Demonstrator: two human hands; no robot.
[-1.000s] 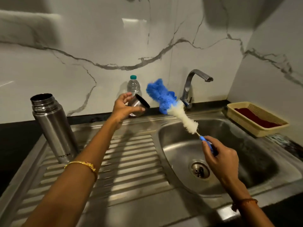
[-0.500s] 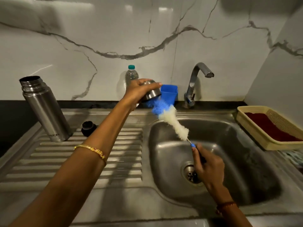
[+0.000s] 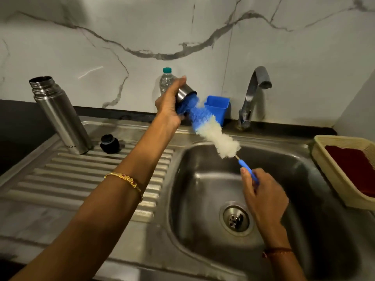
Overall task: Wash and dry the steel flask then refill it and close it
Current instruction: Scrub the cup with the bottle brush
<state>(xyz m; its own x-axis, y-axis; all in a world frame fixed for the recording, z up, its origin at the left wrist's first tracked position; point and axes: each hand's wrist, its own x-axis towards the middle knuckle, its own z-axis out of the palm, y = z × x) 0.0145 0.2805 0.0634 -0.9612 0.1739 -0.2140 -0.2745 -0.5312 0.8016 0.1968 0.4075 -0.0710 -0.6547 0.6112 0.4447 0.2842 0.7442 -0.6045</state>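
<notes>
The steel flask (image 3: 60,116) stands open and upright at the back left of the drainboard (image 3: 85,179). Its black stopper (image 3: 110,144) lies beside it. My left hand (image 3: 170,104) grips the flask's steel cap (image 3: 185,93), tilted with its mouth toward the sink. My right hand (image 3: 261,193) holds the blue handle of a bottle brush (image 3: 213,130). The brush's blue tip is pushed into the cap, and its white part sticks out over the sink basin (image 3: 203,191).
A tap (image 3: 253,94) stands behind the basin, with a blue plastic cup (image 3: 217,109) to its left. A clear water bottle (image 3: 166,79) stands against the marble wall. A cream basket (image 3: 332,171) holding a red cloth sits right of the sink.
The brush tip, free of the cap a second ago, has gone into the cap's mouth. My left hand has turned the cap toward the brush. The camera has tilted down.
</notes>
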